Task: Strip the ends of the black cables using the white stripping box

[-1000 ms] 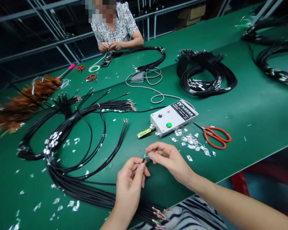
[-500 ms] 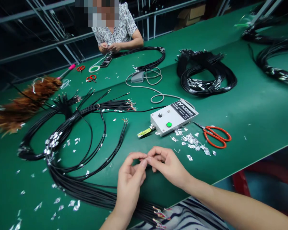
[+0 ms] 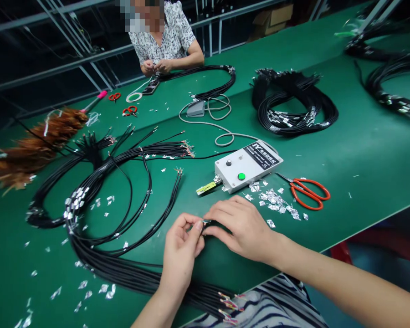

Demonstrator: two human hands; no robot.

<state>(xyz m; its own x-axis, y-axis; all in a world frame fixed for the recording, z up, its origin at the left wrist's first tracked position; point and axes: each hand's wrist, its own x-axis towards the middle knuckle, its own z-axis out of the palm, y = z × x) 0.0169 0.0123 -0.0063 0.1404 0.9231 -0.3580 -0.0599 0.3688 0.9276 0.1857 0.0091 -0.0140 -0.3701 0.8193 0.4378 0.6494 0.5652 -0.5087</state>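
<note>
My left hand point(image 3: 182, 246) pinches the end of a thin black cable point(image 3: 203, 226) between thumb and forefinger. Close against its right side, my right hand point(image 3: 241, 228) has thumb and fingers slightly apart around the tip, where small coloured wires show; whether it grips them is hidden. Under my left wrist runs a thick bundle of black cables point(image 3: 123, 275), its stripped ends near the table's front edge. Beyond my hands lies a white control box point(image 3: 248, 166) with a green button and a yellow-green tip point(image 3: 207, 188).
Red-handled scissors point(image 3: 309, 193) lie right of the box beside foil scraps point(image 3: 275, 200). Coiled black cables point(image 3: 294, 109) rest farther back. A brown feather duster point(image 3: 44, 146) is at left. Across the green table point(image 3: 372, 155), a person works with both hands near a cable loop.
My right hand has shifted slightly up and right, its fingers spreading from their pinch. My left hand has moved a little left, and the cable tip with coloured wires now shows.
</note>
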